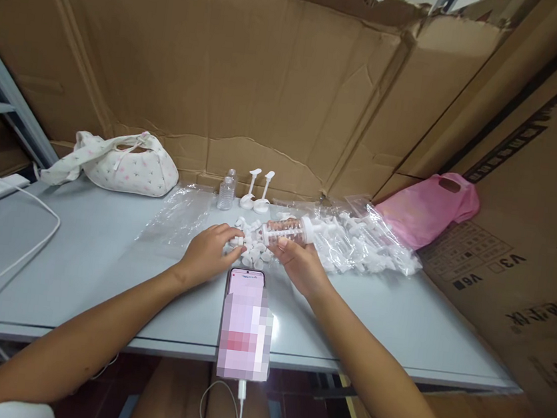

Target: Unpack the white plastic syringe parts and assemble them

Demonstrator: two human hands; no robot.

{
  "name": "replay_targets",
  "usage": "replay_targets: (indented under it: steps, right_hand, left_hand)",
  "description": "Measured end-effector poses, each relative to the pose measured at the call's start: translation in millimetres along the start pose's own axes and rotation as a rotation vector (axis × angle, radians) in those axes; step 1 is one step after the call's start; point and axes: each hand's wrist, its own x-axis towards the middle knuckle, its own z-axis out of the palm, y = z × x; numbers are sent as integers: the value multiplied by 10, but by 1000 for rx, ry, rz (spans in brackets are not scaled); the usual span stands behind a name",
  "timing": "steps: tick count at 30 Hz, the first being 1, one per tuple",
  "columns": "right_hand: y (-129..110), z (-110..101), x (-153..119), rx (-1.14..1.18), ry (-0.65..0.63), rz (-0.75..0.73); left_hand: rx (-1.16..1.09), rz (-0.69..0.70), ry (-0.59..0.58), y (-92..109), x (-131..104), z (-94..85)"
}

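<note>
My right hand (301, 262) grips a clear ribbed plastic bottle (286, 231), tilted nearly onto its side. A white fitting is on its right end, and a white stem shows through the clear wall. The bottle's left end points at a pile of small white caps (254, 253) on the table. My left hand (214, 250) is at the left edge of that pile. Its thumb and forefinger curl around a small white cap (238, 240); the contact is partly hidden. Behind the pile stand clear bottles (226, 193) and two white pump heads (262, 197) with long stems.
A phone (241, 312) with a cable lies at the front edge of the grey table (160, 316). Clear bags of white parts (360, 242) lie right, a flat clear bag (177, 214) left. A floral pouch (132, 165), a pink bag (429, 209) and cardboard (225, 62) border the back.
</note>
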Motion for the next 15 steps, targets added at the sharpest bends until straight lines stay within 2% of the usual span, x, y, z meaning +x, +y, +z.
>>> replay_targets:
  steps: [2,6,11,15]
  right_hand:
    - [-18,0,3,-3,23,-5]
    - [-38,14,3,-23,37,-13]
    - [-37,18,13,-31,52,-6]
    - [-32,3,29,-60,46,-20]
  left_hand:
    - [168,76,6,-51,17,26]
    - [267,128,12,-142,121,76]
    - [214,148,75,-206,265,102]
    - [68,112,95,-189,233,69]
